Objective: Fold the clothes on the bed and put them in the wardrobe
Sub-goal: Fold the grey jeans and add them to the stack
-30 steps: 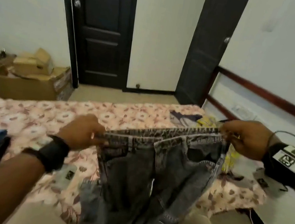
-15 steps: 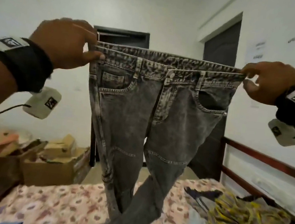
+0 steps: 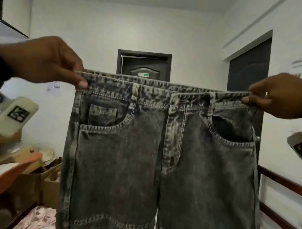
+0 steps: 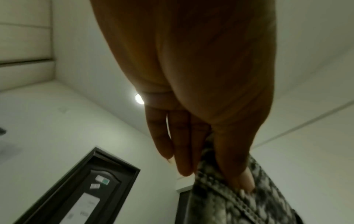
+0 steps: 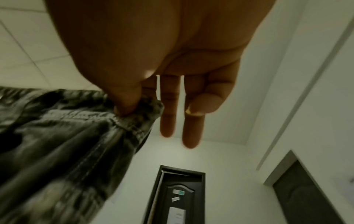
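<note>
1. Hanging nearer the head camera than half a second ago, the grey jeans [image 3: 160, 154] now fill the middle of the view; their legs run off the bottom edge, where before they dangled down to the bed.
2. Both hands sit lower in the head view than before and farther apart, with the waistband stretched flat and level between them.
3. One pair of jeans is held up, front side facing the person, with two front pockets and one small coin pocket showing.
4. Two dark doors [image 3: 144, 64] stand in the background, and a strip of the floral bed [image 3: 40, 219] shows at the lower left.
5. The left hand [image 3: 45, 60] pinches the waistband's left corner, thumb in front and fingers behind; in the left wrist view the thumb presses on the denim.
6. The right hand [image 3: 280, 95] pinches the right corner between thumb and forefinger, while in the right wrist view two other fingers [image 5: 168, 115] hang straight and free of the cloth.
7. Each wrist carries a dark strap with a pale tagged device [image 3: 15, 116] hanging below it.
</note>
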`<act>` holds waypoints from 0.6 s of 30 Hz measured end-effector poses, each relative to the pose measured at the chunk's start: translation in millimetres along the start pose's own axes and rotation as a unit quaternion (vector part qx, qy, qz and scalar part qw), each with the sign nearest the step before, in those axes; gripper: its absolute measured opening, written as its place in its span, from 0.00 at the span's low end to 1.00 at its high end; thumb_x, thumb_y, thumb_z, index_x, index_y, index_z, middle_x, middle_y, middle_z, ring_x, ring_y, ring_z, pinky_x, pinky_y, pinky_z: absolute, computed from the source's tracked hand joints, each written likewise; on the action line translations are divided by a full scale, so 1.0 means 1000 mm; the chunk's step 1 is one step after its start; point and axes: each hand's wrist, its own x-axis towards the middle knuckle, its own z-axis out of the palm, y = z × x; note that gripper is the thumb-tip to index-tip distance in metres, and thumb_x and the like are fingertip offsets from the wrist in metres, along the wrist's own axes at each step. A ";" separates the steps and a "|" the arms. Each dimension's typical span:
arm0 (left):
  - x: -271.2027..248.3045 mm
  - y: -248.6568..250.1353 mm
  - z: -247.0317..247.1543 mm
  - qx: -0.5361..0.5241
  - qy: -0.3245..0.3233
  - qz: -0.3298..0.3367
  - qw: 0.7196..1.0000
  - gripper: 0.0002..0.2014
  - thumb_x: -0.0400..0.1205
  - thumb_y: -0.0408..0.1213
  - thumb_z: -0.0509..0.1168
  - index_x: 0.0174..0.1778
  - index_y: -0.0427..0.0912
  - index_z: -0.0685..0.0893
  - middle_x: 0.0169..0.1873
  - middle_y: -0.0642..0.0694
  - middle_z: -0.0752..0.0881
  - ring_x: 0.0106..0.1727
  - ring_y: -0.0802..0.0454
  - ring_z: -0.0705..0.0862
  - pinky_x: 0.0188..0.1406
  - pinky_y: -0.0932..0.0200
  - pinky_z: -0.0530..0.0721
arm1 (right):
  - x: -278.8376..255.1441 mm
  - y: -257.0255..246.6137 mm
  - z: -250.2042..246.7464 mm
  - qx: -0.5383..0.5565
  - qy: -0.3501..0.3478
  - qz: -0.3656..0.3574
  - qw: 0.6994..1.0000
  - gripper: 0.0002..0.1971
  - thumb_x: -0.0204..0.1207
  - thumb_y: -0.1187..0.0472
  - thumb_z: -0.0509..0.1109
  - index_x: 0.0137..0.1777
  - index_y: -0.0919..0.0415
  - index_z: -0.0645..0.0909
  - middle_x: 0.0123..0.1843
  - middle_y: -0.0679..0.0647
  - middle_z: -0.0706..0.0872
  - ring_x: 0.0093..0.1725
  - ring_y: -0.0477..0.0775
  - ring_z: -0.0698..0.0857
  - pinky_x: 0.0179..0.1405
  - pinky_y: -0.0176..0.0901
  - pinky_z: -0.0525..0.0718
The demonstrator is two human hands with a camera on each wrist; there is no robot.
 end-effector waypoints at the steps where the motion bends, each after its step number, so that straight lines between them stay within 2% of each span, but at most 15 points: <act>1: -0.012 -0.008 0.004 -0.042 0.014 0.002 0.999 0.25 0.63 0.74 0.80 0.39 0.56 0.96 0.33 0.44 0.93 0.37 0.37 0.91 0.49 0.28 0.91 | -0.006 0.004 0.004 0.036 0.005 -0.033 0.999 0.32 0.78 0.27 0.56 0.35 0.54 0.85 0.28 0.49 0.83 0.29 0.48 0.82 0.33 0.54 0.82; 2: -0.024 -0.011 0.008 -0.078 0.021 0.006 0.997 0.21 0.64 0.70 0.82 0.42 0.58 0.97 0.36 0.46 0.94 0.39 0.39 0.93 0.50 0.31 0.92 | -0.013 0.005 0.007 0.085 0.010 -0.056 0.995 0.31 0.78 0.28 0.57 0.39 0.54 0.87 0.31 0.49 0.85 0.31 0.48 0.84 0.34 0.56 0.82; 3: -0.036 -0.012 0.012 -0.103 0.021 0.011 0.994 0.18 0.65 0.66 0.83 0.44 0.61 0.96 0.38 0.49 0.95 0.40 0.43 0.94 0.49 0.40 0.93 | -0.020 0.003 0.010 0.139 0.022 -0.062 0.988 0.28 0.78 0.31 0.61 0.41 0.55 0.88 0.32 0.49 0.87 0.33 0.50 0.86 0.35 0.56 0.82; 4: -0.046 -0.013 0.016 -0.129 0.023 0.012 0.991 0.16 0.66 0.65 0.83 0.45 0.64 0.96 0.39 0.52 0.95 0.40 0.49 0.94 0.48 0.51 0.93 | -0.025 0.001 0.016 0.188 0.034 -0.063 0.980 0.24 0.78 0.34 0.64 0.41 0.55 0.88 0.32 0.50 0.87 0.32 0.54 0.87 0.35 0.57 0.81; 5: -0.053 -0.016 0.021 -0.161 0.030 0.002 0.987 0.16 0.68 0.66 0.81 0.46 0.65 0.96 0.40 0.53 0.95 0.40 0.53 0.94 0.46 0.58 0.92 | -0.027 -0.003 0.022 0.222 0.052 -0.053 0.972 0.20 0.79 0.37 0.67 0.42 0.53 0.87 0.30 0.51 0.86 0.30 0.58 0.86 0.33 0.59 0.81; 7: -0.054 -0.022 0.035 -0.180 0.055 -0.061 0.980 0.16 0.71 0.63 0.80 0.47 0.58 0.96 0.40 0.48 0.95 0.41 0.52 0.93 0.45 0.56 0.94 | -0.025 -0.022 0.037 0.273 0.076 0.004 0.959 0.07 0.81 0.42 0.72 0.48 0.43 0.86 0.29 0.53 0.86 0.27 0.58 0.85 0.29 0.60 0.83; 8: -0.051 -0.023 0.045 -0.185 0.058 -0.112 0.975 0.16 0.71 0.58 0.79 0.46 0.51 0.96 0.40 0.43 0.94 0.41 0.48 0.92 0.45 0.53 0.95 | -0.020 -0.038 0.045 0.294 0.065 0.040 0.953 0.02 0.81 0.48 0.73 0.50 0.36 0.85 0.30 0.53 0.88 0.28 0.56 0.86 0.31 0.55 0.86; 9: -0.049 -0.020 0.056 -0.203 0.045 -0.164 0.964 0.16 0.72 0.53 0.79 0.44 0.43 0.95 0.38 0.41 0.93 0.40 0.45 0.90 0.43 0.52 0.95 | -0.016 -0.056 0.055 0.299 0.061 0.070 0.950 0.11 0.80 0.55 0.75 0.50 0.33 0.85 0.30 0.53 0.89 0.30 0.53 0.87 0.31 0.44 0.86; 10: -0.048 -0.006 0.073 -0.221 0.029 -0.205 0.953 0.15 0.73 0.49 0.80 0.41 0.39 0.93 0.33 0.41 0.91 0.38 0.44 0.87 0.37 0.55 0.93 | -0.013 -0.078 0.068 0.313 0.061 0.094 0.943 0.15 0.77 0.60 0.75 0.51 0.34 0.86 0.31 0.53 0.89 0.30 0.49 0.87 0.30 0.37 0.85; 11: -0.050 0.013 0.092 -0.223 0.023 -0.226 0.948 0.13 0.75 0.45 0.81 0.38 0.38 0.92 0.27 0.44 0.89 0.34 0.45 0.85 0.31 0.59 0.89 | -0.016 -0.106 0.079 0.354 0.074 0.120 0.925 0.15 0.76 0.63 0.74 0.53 0.39 0.87 0.31 0.55 0.89 0.26 0.48 0.85 0.25 0.36 0.84; 13: -0.063 0.051 0.135 -0.194 0.011 -0.187 0.963 0.12 0.79 0.45 0.79 0.34 0.41 0.93 0.24 0.48 0.89 0.27 0.53 0.86 0.27 0.62 0.84 | -0.039 -0.170 0.101 0.452 0.071 0.113 0.882 0.14 0.76 0.65 0.76 0.58 0.49 0.88 0.24 0.54 0.85 0.20 0.47 0.79 0.21 0.44 0.81; 15: -0.087 0.085 0.181 -0.178 -0.017 -0.142 0.974 0.10 0.79 0.44 0.79 0.34 0.45 0.94 0.23 0.54 0.89 0.24 0.63 0.84 0.24 0.68 0.77 | -0.065 -0.230 0.125 0.526 0.030 0.081 0.846 0.14 0.77 0.66 0.77 0.59 0.51 0.85 0.23 0.62 0.81 0.22 0.51 0.76 0.21 0.49 0.77; 16: -0.099 0.096 0.204 -0.168 -0.024 -0.132 0.977 0.08 0.79 0.43 0.79 0.34 0.48 0.94 0.22 0.57 0.87 0.25 0.65 0.83 0.25 0.70 0.74 | -0.073 -0.253 0.139 0.540 0.003 0.081 0.838 0.13 0.78 0.65 0.77 0.59 0.51 0.84 0.24 0.62 0.81 0.22 0.52 0.76 0.23 0.50 0.78; 18: -0.117 0.102 0.242 -0.145 -0.013 -0.171 0.975 0.07 0.80 0.43 0.76 0.36 0.52 0.93 0.22 0.62 0.84 0.28 0.66 0.83 0.27 0.71 0.71 | -0.081 -0.280 0.166 0.540 -0.035 0.117 0.833 0.12 0.80 0.60 0.76 0.60 0.49 0.81 0.26 0.58 0.84 0.23 0.50 0.80 0.26 0.51 0.82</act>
